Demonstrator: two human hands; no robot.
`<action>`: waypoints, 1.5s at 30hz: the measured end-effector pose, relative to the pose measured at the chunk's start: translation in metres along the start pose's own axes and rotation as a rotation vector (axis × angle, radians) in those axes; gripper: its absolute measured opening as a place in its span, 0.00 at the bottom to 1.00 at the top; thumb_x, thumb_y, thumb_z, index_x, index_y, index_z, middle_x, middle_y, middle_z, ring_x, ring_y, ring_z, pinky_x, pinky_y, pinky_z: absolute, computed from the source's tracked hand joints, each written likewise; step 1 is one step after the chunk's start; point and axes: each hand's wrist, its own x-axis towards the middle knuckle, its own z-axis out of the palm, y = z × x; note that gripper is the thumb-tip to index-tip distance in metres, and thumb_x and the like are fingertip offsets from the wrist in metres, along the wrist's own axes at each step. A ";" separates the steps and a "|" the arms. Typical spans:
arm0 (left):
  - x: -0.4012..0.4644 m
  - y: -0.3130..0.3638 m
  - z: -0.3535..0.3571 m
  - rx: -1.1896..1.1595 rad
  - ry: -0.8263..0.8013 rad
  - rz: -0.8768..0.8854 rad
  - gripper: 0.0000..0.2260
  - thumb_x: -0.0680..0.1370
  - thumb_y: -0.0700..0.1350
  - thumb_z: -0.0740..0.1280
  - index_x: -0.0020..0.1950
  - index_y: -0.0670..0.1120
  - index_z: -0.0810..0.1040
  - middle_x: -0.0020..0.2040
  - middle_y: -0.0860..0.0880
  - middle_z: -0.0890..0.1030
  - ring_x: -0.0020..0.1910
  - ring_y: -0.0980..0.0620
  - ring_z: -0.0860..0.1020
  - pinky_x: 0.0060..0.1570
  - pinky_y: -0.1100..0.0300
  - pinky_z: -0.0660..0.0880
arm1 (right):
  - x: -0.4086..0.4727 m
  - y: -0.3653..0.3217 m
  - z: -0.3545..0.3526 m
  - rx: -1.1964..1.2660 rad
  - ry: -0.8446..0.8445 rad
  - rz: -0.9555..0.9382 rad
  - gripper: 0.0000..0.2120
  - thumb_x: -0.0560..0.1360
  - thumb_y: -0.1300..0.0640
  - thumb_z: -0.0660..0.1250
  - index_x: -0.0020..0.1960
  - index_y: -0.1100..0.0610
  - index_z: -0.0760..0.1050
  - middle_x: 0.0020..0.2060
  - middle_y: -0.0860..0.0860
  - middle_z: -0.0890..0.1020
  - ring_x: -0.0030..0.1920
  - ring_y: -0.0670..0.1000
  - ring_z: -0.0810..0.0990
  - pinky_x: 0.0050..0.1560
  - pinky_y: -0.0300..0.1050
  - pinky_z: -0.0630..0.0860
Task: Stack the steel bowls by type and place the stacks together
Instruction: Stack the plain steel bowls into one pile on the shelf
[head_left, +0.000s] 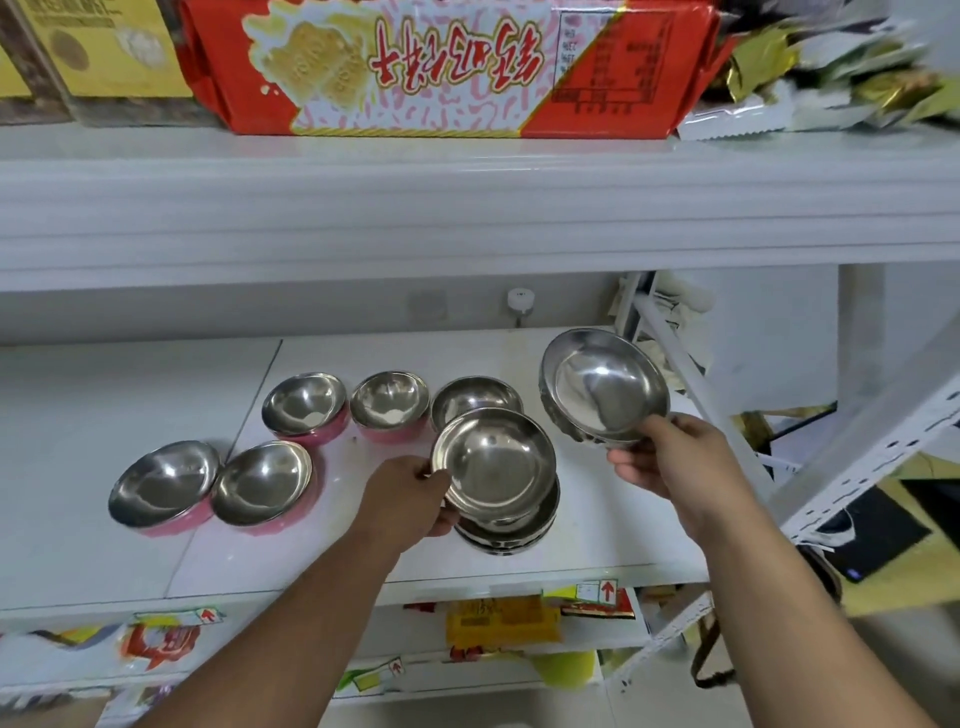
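four pink-sided steel bowls (306, 408) sit left; plain steel bowls (496, 467) stacked centre, one tilted (605, 387) right.

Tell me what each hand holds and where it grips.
Left hand grips the top plain steel bowl at its left rim; right hand holds another steel bowl, tilted, by its near rim.

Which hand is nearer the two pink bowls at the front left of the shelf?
Left. The left hand grips a steel bowl just right of the nearer pink bowl; the right hand is farther right, holding up another bowl.
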 end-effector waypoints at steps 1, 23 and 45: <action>0.001 0.000 0.001 0.021 -0.010 0.000 0.07 0.80 0.37 0.64 0.51 0.36 0.81 0.42 0.35 0.85 0.41 0.38 0.87 0.40 0.50 0.85 | -0.001 0.001 0.001 -0.004 -0.008 0.004 0.08 0.79 0.63 0.64 0.53 0.68 0.76 0.45 0.66 0.87 0.38 0.55 0.87 0.44 0.48 0.86; 0.016 -0.018 0.006 0.197 -0.052 -0.021 0.14 0.84 0.46 0.58 0.44 0.42 0.78 0.36 0.41 0.81 0.31 0.48 0.81 0.32 0.59 0.81 | -0.011 0.029 0.042 -0.233 -0.204 0.096 0.08 0.80 0.62 0.65 0.53 0.66 0.79 0.36 0.60 0.87 0.34 0.52 0.88 0.35 0.42 0.84; 0.032 -0.037 -0.023 -0.064 -0.051 -0.003 0.08 0.82 0.43 0.58 0.51 0.49 0.77 0.52 0.44 0.78 0.43 0.47 0.80 0.40 0.53 0.79 | -0.012 0.033 0.049 -0.469 0.010 -0.035 0.19 0.81 0.47 0.66 0.49 0.65 0.80 0.35 0.55 0.82 0.31 0.50 0.76 0.34 0.43 0.73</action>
